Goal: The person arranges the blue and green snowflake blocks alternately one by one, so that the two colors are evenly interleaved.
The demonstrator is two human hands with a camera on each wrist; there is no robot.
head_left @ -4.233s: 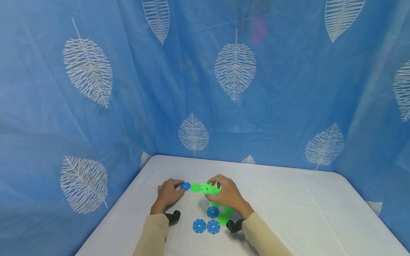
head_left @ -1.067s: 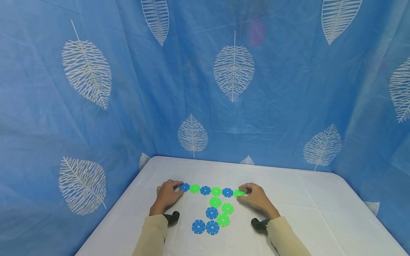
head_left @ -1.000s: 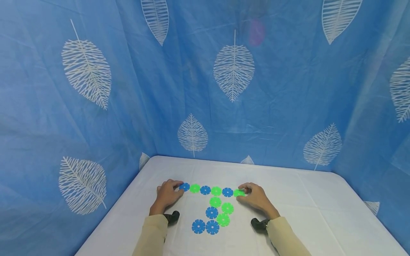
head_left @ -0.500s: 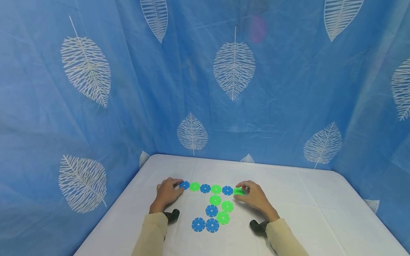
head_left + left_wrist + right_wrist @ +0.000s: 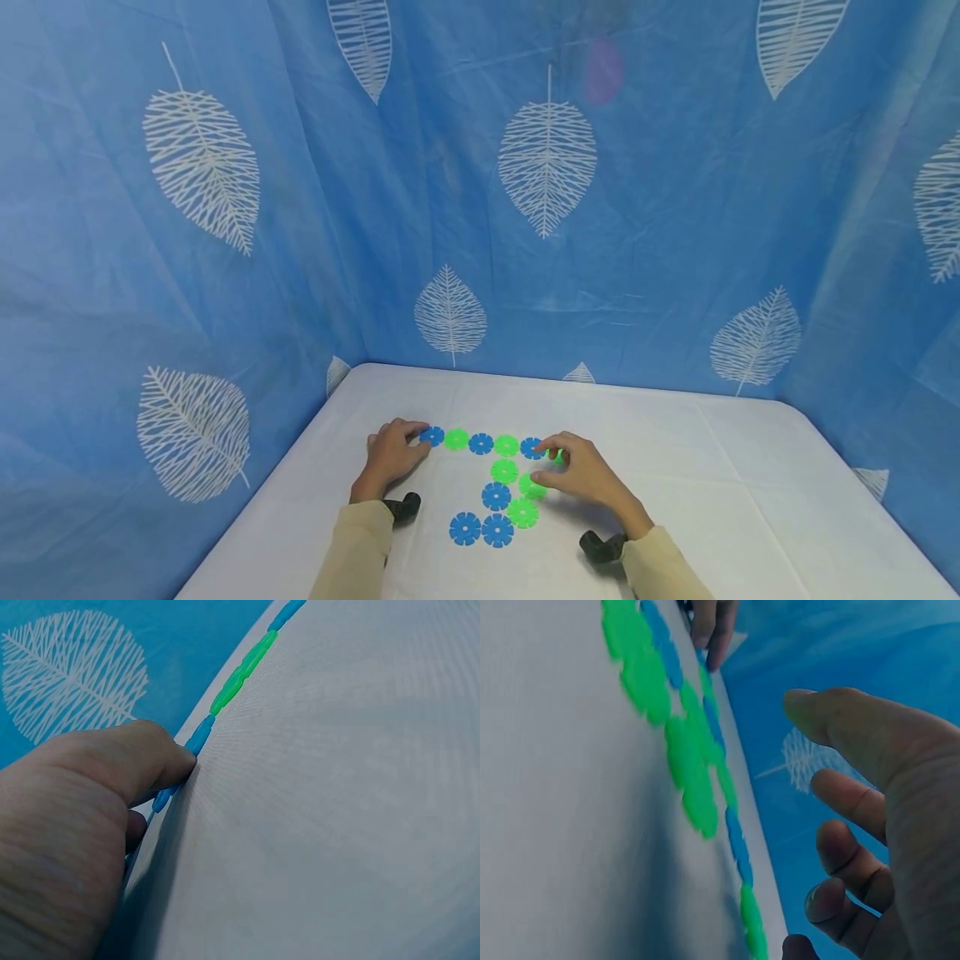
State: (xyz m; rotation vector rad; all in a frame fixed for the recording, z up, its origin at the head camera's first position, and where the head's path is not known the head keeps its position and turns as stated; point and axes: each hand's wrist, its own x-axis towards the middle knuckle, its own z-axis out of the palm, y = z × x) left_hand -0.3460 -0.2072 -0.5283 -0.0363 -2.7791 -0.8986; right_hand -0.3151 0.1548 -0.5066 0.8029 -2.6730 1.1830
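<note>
A row of alternating blue and green notched snowflake discs lies across the white table. My left hand [image 5: 393,454] pinches the blue disc [image 5: 432,436] at the row's left end; in the left wrist view, its thumb [image 5: 157,757] lies along that disc. At the other end, my right hand [image 5: 581,475] hovers with thumb and fingers spread and nothing between them. It partly hides the green end disc [image 5: 558,457]. Its thumb overlaps a loose green disc [image 5: 531,489] in the head view. Also in the row are a green disc [image 5: 457,439] and a blue disc [image 5: 481,444].
Nearer the person lie loose discs: a green one [image 5: 505,471], a blue one [image 5: 496,496], another green one [image 5: 522,512] and two blue ones [image 5: 482,530]. A blue curtain [image 5: 637,317] with white leaves rises behind the table [image 5: 712,500].
Earlier the right hand held green discs above the row; the row has since grown rightward. It has now let go of the green end disc and shifted left and nearer. The left hand stays put.
</note>
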